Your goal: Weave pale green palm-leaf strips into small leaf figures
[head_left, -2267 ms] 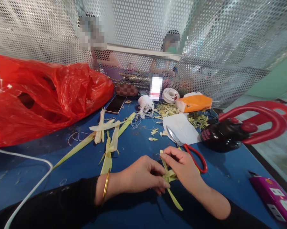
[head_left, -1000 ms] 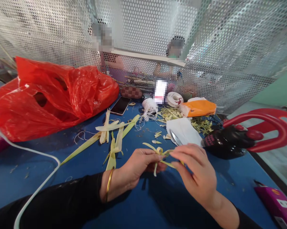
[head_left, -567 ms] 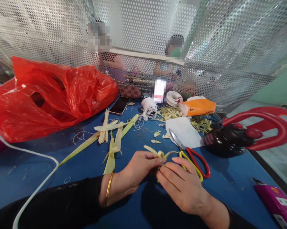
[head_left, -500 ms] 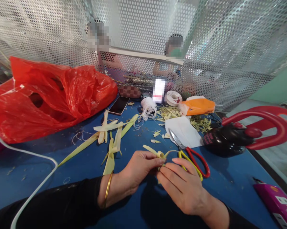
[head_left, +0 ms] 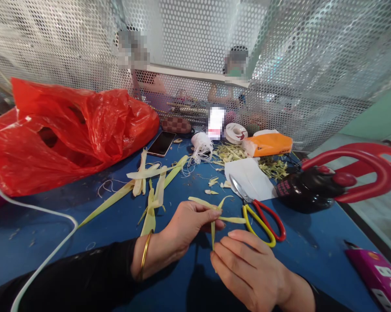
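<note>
Several narrow pale green leaf strips (head_left: pixel 232 220) cross in a small loose bundle above the table. My left hand (head_left: pixel 190 223), with a gold bangle at its wrist, pinches their crossing between thumb and fingers. One strip hangs downward and meets the fingertips of my right hand (head_left: pixel 247 268), which are bent together round its lower end; the thumb is hidden behind them. Scissors (head_left: pixel 259 223) with one yellow and one red handle lie just beyond my right hand, their blades on a white paper (head_left: pixel 252 177).
More leaf strips (head_left: pixel 148 212) lie to the left, near a red plastic bag (head_left: pixel 85 134) and a phone (head_left: pixel 162 143). White thread (head_left: pixel 202 145), a spool (head_left: pixel 236 132) and an orange packet (head_left: pixel 270 145) stand behind. At right are a black bottle (head_left: pixel 309 190) and a purple power strip (head_left: pixel 374 277).
My right hand has drawn down and away from my left hand. The strips, bunched in a curl before, now spread out in a cross shape. My left hand keeps its pinch.
</note>
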Demonstrator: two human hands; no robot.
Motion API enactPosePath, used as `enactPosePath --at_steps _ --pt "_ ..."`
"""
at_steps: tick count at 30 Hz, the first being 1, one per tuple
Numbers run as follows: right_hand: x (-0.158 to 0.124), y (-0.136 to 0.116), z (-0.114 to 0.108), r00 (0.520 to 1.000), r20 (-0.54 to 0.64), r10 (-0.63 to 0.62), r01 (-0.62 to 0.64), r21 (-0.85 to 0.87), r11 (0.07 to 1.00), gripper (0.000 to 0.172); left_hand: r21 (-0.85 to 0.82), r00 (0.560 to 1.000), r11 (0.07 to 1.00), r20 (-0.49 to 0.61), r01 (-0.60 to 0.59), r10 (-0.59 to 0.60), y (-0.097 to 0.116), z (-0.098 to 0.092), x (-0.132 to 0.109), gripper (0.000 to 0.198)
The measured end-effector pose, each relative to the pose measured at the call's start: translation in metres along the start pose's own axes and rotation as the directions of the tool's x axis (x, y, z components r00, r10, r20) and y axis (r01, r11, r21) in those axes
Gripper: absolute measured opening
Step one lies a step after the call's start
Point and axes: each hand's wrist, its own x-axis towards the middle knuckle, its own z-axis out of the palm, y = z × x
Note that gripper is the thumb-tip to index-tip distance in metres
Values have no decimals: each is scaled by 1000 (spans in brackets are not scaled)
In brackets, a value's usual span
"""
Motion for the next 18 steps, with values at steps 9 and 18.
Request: enactPosePath --at_steps 9,18 --pt "-1 -5 0 1000 8 -12 12 42 999 30 -34 998 998 -36 -47 46 1 1 1 15" --pt "-3 2 6 993 36 115 -118 80 990 29 -118 999 993 -52 -11 5 3 0 2 20"
